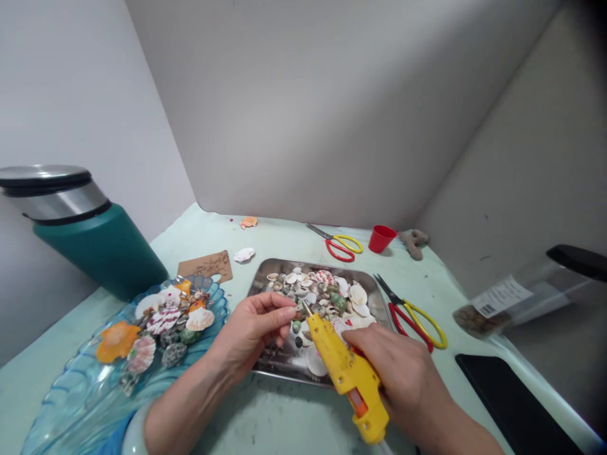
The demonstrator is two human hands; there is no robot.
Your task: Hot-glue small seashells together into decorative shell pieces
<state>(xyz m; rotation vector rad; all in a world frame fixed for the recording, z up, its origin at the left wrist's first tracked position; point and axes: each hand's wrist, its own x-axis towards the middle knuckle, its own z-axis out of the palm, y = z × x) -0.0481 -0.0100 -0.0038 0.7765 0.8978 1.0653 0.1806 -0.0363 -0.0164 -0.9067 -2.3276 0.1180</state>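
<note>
While the left hand (256, 328) pinches a small shell (299, 314) at the nozzle of the glue gun (348, 373) gripped in the right hand (403, 379), glue could burn those fingertips (289, 312) or drip into the tray (265, 278) beneath.

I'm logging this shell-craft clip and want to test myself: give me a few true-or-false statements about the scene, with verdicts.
1. The right hand holds a yellow glue gun. True.
2. The left hand is empty. False: it pinches a small shell at the gun's nozzle.
3. The metal tray holds loose shells. True.
4. The red cup stands in the blue dish. False: it stands on the table beyond the tray.
5. One pair of scissors is in view. False: two, scissors beyond the tray and scissors right of it.
</note>
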